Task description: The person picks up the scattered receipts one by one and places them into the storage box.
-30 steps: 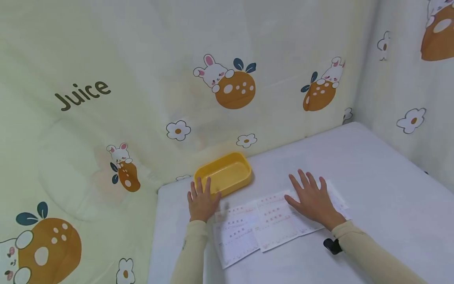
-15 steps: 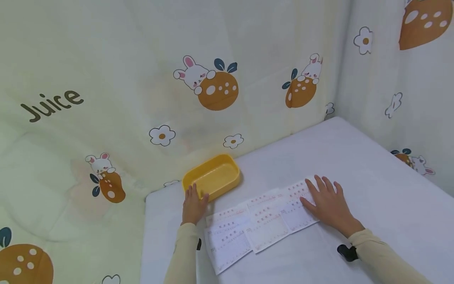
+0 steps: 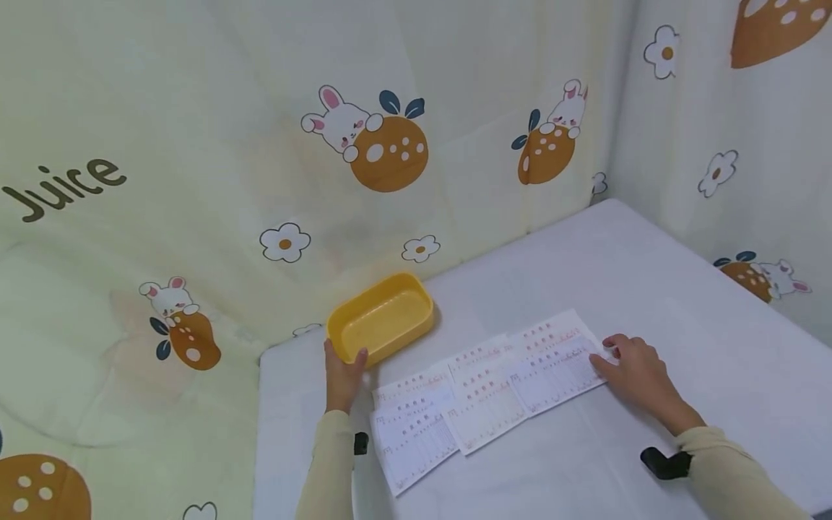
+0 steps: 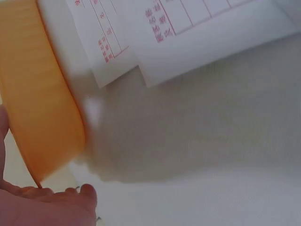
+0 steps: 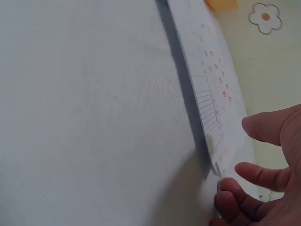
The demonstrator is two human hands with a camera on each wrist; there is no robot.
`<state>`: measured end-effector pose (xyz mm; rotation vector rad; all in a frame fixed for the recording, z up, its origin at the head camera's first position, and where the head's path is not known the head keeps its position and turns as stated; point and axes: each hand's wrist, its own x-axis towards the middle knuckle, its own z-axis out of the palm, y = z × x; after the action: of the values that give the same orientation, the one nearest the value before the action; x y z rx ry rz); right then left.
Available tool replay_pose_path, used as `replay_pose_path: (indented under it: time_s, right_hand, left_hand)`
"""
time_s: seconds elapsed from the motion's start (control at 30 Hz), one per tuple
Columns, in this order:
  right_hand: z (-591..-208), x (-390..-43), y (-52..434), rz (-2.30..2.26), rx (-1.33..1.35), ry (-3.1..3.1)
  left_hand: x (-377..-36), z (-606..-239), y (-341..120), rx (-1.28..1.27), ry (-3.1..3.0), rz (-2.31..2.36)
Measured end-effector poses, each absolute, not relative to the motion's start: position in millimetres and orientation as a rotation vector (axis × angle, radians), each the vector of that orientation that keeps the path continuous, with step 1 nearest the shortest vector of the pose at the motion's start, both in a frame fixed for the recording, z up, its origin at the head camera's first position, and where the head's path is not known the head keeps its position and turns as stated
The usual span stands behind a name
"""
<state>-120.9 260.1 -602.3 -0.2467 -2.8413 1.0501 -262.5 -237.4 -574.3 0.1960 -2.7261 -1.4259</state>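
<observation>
A shallow yellow plastic tray (image 3: 390, 328) stands at the back left of the table. My left hand (image 3: 344, 377) holds its near left corner, thumb on the front side and fingers round the end. In the left wrist view, my fingers (image 4: 70, 200) lie along the tray's end. Several overlapping white printed sheets (image 3: 484, 408), marked with red lettering and ruled lines, fan out before the tray. My right hand (image 3: 637, 375) is at the right edge of the rightmost sheet, fingers loosely bent. In the right wrist view, my thumb (image 5: 265, 127) stands apart from the fingers.
The table (image 3: 520, 477) has a white cover. A pale curtain (image 3: 214, 144) printed with rabbits, oranges and flowers hangs behind it and on the left. Another printed curtain (image 3: 689, 123) borders the right side. A black wrist device (image 3: 664, 462) sits below the right sleeve.
My right hand has moved right off the sheets to their right edge, its fingers bending. My left hand has slid down and left to the tray's corner. The head view has shifted rightward.
</observation>
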Motion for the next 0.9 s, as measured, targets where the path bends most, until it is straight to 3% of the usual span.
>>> replay_pose_path:
  time_s: [0.43, 0.9]
  right_hand:
    - [-609, -126, 252, 1.076, -0.391, -2.845]
    - [-609, -172, 272, 0.992, -0.075, -2.978]
  left_hand:
    - [-257, -575, -233, 0.400, -2.757, -1.543]
    - [-258, -577, -233, 0.379, -2.719, -1.593]
